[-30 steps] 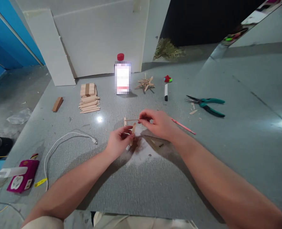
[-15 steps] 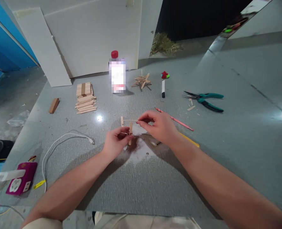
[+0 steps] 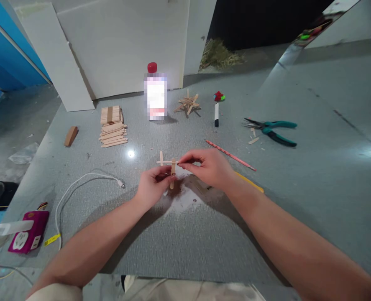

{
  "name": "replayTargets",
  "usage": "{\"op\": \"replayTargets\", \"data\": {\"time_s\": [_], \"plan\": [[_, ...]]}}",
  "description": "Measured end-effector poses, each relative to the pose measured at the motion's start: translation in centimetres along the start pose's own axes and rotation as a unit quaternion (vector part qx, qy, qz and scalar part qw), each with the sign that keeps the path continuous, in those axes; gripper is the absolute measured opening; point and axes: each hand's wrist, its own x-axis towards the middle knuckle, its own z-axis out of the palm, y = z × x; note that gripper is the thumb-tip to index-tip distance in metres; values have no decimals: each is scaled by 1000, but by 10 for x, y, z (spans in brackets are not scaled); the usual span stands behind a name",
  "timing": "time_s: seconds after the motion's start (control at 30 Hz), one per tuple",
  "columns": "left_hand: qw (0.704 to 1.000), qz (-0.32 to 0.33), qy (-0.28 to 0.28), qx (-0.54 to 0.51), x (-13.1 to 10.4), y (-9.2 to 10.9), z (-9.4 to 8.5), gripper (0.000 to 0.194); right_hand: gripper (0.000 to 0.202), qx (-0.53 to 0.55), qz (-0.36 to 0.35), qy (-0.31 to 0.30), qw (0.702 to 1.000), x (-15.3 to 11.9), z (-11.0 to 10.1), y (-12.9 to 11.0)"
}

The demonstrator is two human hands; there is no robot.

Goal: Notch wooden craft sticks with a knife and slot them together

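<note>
My left hand (image 3: 155,182) is closed around a small frame of wooden craft sticks, one upright craft stick (image 3: 173,167) showing beside its thumb and another upright stick (image 3: 161,157) standing farther left. A thin wooden stick (image 3: 165,162) lies crosswise over the two uprights. Its right end is pinched between the thumb and fingertips of my right hand (image 3: 208,167). Below both hands a pale sheet with a brown patch (image 3: 185,200) lies on the grey table. My fingers hide much of the frame's lower part.
Stacked craft sticks (image 3: 113,133) lie at the left, near a bottle with a red cap (image 3: 152,67) and a loose stick heap (image 3: 189,104). Pliers (image 3: 276,131), a pink pencil (image 3: 231,155) and a marker (image 3: 216,115) are to the right. A white cable (image 3: 78,182) curves at left.
The thin stick has moved down and now crosses the uprights, its left end reaching past the left one. My right hand has lowered slightly with it; my left hand stays nearly still.
</note>
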Motion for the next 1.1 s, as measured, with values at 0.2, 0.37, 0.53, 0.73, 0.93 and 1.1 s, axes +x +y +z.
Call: {"op": "replayTargets", "data": {"time_s": [0.2,0.37,0.53,0.73,0.93,1.1], "plan": [[998,-1,39,-42,3,-5,-1,32,13,0,-6,-38,999,-2,3,-1],[997,-11,44,-60,2,0,0,56,14,-3,-10,-53,999,-2,1,-4],[999,-17,19,-43,0,2,-1,49,14,-4,-16,-71,997,-3,-2,-8],[998,-21,-18,-57,1,3,-1,50,13,-1,-25,-101,995,-4,-6,-8],[998,7,-36,-45,3,11,-2,41,15,-5,-38,-113,993,-4,-11,-12],[999,32,-16,-12,5,16,-6,20,14,-6,-41,-117,992,-6,-13,-18]]}}
